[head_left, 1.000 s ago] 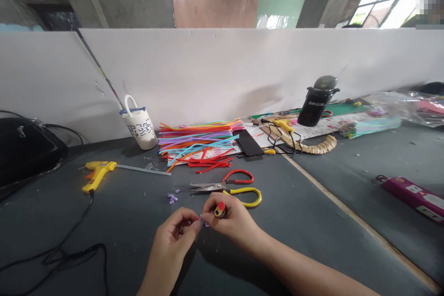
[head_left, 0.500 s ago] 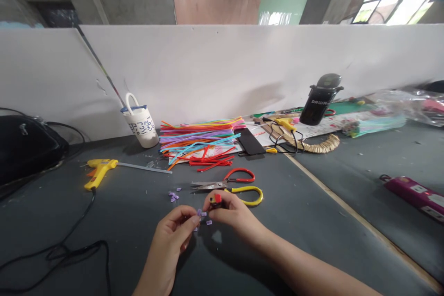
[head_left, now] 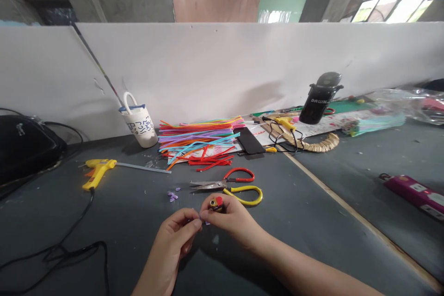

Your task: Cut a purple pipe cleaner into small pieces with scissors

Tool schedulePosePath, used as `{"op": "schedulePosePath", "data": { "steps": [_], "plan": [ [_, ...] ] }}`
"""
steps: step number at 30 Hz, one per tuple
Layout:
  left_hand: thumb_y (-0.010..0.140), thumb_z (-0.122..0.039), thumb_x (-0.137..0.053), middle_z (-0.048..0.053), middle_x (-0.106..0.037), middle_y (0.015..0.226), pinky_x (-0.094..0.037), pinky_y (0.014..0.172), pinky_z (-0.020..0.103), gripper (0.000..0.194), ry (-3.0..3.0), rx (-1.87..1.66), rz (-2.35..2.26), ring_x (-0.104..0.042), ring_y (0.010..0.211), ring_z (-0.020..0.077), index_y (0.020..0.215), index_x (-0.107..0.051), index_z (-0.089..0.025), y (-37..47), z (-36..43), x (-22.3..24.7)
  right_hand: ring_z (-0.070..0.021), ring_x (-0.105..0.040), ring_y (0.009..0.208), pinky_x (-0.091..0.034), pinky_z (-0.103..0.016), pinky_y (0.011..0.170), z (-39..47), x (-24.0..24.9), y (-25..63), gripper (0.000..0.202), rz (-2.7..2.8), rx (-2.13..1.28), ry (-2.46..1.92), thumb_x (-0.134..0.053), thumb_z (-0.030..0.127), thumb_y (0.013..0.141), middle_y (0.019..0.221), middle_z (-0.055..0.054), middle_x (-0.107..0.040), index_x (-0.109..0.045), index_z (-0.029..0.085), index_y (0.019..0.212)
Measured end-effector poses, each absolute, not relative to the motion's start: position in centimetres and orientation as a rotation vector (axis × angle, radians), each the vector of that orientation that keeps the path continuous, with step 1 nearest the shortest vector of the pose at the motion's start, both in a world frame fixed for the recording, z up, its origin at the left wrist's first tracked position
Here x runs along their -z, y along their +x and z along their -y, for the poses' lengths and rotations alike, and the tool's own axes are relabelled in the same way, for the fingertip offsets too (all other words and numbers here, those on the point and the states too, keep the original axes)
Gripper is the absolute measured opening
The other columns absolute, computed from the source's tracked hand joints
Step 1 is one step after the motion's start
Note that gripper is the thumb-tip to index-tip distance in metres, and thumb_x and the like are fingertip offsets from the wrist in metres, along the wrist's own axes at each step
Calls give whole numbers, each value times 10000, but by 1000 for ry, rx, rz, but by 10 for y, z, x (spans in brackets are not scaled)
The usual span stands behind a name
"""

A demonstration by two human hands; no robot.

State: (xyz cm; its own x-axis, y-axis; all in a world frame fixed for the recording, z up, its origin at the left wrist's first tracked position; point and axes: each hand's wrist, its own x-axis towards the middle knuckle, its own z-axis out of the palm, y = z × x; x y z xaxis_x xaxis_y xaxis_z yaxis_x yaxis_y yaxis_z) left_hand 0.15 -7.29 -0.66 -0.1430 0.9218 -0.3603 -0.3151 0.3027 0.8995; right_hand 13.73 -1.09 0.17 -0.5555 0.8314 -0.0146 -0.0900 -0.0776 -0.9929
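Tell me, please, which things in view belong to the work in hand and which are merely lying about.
Likely part of the work:
small purple pieces, on the table and between left hand and right hand
red lighter-like item, in the right hand
scissors, beside the right hand
colourful stems, perhaps

Probably just lying about:
black bottle
white cup
black phone-like slab
nearer yellow glue gun

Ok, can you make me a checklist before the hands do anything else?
1. Lighter in right hand unlit: ok, no flame shows.
2. Purple piece between right hand and left hand gripped firmly: cannot tell, mostly hidden.
3. Scissors closed: not ok, they lie partly open.
4. Purple bits by the scissors' tips not touching them: ok.
5. Yellow glue gun away from both hands: ok.
6. Glue gun cool: cannot tell.
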Motion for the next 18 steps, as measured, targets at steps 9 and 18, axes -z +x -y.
{"op": "schedulePosePath", "data": {
  "steps": [9, 18],
  "plan": [
    [634, -283, -696, -85, -352, 468, -150, 414, 178, 146, 701, -1227, -1340, -215, 435, 48, 649, -626, -156, 5, 74, 4, -111, -460, 618, -355, -213, 585, 14, -2, 139, 87, 1756, -1432, -872, -541, 80, 636, 624, 38, -513, -553, 165, 648],
    [650, -308, -665, -69, -408, 497, -193, 396, 183, 151, 853, -1288, -1482, -264, 428, 63, 622, -609, -170, 3, 74, -1, -114, -455, 608, -359, -237, 589, 10, -7, 140, 93, 1428, -1727, -786, -603, 200, 634, 651, 27, -511, -587, 174, 723]
  ]
}}
